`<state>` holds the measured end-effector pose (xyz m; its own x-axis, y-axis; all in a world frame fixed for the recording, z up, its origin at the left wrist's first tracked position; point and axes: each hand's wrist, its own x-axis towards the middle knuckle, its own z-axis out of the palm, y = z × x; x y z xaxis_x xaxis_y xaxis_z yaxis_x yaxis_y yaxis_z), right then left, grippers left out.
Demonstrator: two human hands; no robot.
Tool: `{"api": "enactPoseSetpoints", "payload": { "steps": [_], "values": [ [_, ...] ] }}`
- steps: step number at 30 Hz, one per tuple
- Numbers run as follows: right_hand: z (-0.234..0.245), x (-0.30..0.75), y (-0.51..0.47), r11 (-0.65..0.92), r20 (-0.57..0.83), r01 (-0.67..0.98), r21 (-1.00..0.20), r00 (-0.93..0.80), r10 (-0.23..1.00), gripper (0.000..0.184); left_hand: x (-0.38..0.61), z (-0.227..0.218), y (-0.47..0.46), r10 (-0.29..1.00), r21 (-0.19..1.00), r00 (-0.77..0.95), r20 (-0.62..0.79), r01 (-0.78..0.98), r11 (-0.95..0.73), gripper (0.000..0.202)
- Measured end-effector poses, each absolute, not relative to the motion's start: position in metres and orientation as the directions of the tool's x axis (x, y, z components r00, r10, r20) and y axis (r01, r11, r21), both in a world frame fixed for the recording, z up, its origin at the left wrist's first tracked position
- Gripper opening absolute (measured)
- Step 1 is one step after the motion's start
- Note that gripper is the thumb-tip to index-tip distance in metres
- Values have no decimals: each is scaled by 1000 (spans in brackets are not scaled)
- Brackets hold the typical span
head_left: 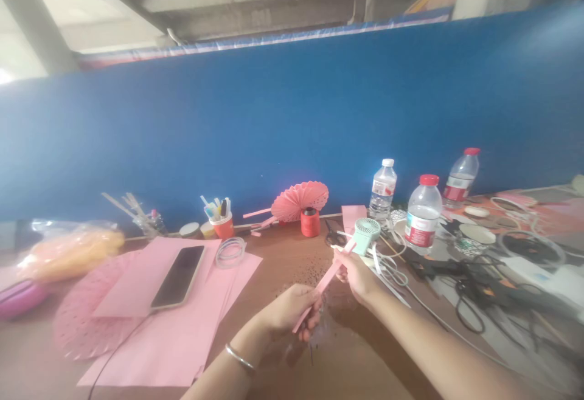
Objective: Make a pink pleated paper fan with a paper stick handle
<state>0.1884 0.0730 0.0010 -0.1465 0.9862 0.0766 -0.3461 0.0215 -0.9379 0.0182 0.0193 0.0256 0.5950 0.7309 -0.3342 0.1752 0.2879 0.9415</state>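
Note:
A narrow pink paper strip (327, 278), perhaps folded, slants between my two hands above the brown table. My left hand (295, 310), with a silver bangle on its wrist, is closed around the lower end. Near the upper end, my right hand (354, 272) pinches the same strip between thumb and fingers. Just beyond the right hand lies a mint-green handheld fan (366, 234). Dark specks are scattered on the tabletop (278, 266) behind the strip. A pleated pink paper fan (301, 199) leans by the blue wall, behind a small red jar (310, 222).
Pink paper sheets (159, 348) lie left, with a phone (179, 277) and coiled cable (230, 252) on top. An orange cup of pens (223, 226) stands behind. Several water bottles (423, 214), tangled cables (474, 290) and scissors (334, 236) are at right. A blue partition (274, 120) rises behind.

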Motion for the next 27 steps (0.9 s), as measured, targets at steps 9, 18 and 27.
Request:
{"api": "enactPoseSetpoints", "payload": {
  "steps": [9,18,27],
  "values": [
    [-5,207,90,56,74,-403,-914,-31,997,43,11,22,19,738,956,610,-288,146,253,35],
    [-2,179,62,-9,61,-282,-959,-238,969,28,21,12,27,934,970,304,-186,210,125,34],
    [-4,178,61,9,69,-387,-922,-140,988,32,23,15,35,998,998,57,-6,66,2,14]
  ]
}}
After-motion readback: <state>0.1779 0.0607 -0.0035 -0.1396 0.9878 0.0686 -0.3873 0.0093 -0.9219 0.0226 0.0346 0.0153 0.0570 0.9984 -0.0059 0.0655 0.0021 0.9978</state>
